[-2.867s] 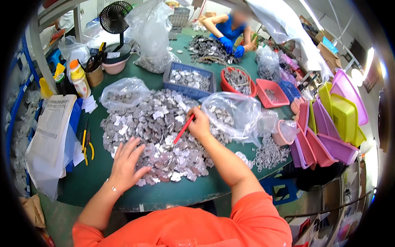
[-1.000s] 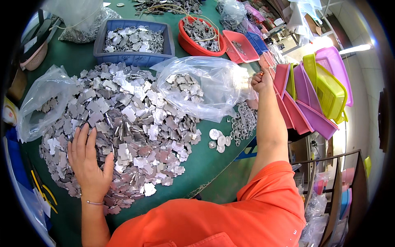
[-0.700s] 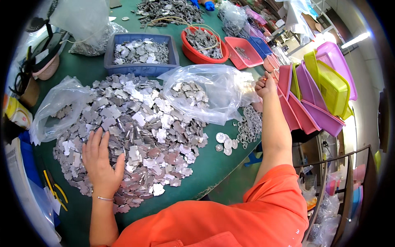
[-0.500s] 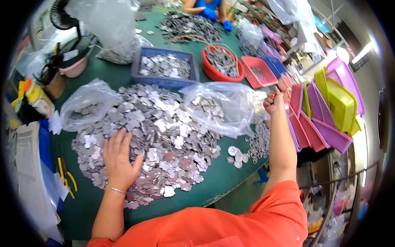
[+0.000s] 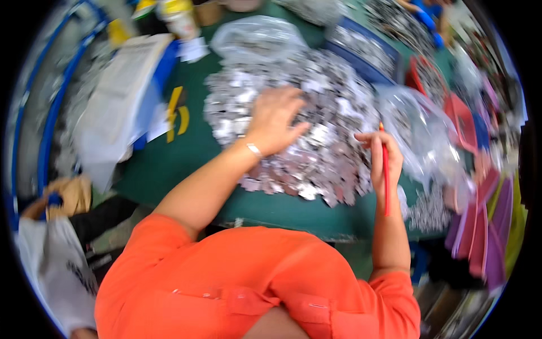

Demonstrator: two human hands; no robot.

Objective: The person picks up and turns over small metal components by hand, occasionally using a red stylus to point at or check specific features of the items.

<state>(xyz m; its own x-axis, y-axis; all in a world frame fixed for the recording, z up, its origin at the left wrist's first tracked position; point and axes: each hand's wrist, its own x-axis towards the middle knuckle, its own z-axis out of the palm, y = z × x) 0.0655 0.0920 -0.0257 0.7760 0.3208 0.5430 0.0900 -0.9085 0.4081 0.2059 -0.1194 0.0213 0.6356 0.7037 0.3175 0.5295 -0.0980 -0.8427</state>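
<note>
Across a big pile of small flat silver-grey metal pieces (image 5: 333, 127) lies my left hand (image 5: 276, 118), palm down with its fingers and thumb stretched out and nothing gripped. To the right, my right hand (image 5: 384, 155) is raised over the pile's near right edge. It pinches a slim red pencil (image 5: 386, 181), which stands nearly upright with its tip pointing away from me. Just beyond that hand, a clear plastic bag (image 5: 420, 121) rests against the heap. Another clear bag (image 5: 257, 39) lies at the pile's far left. Motion blurs the picture somewhat.
Yellow-handled pliers (image 5: 176, 116) lie left of the pile on the green table (image 5: 197, 164). A blue tray (image 5: 367, 48) and red basin (image 5: 426, 79) hold more pieces behind. Small metal rings (image 5: 430, 209) lie at right. Another person (image 5: 56, 265) is at lower left; blue-gloved hands (image 5: 424, 20) show far right.
The view has swung left, bringing the person at lower left into sight. My right hand has come in from the far right to the pile with the red pencil; my left stays on the pieces.
</note>
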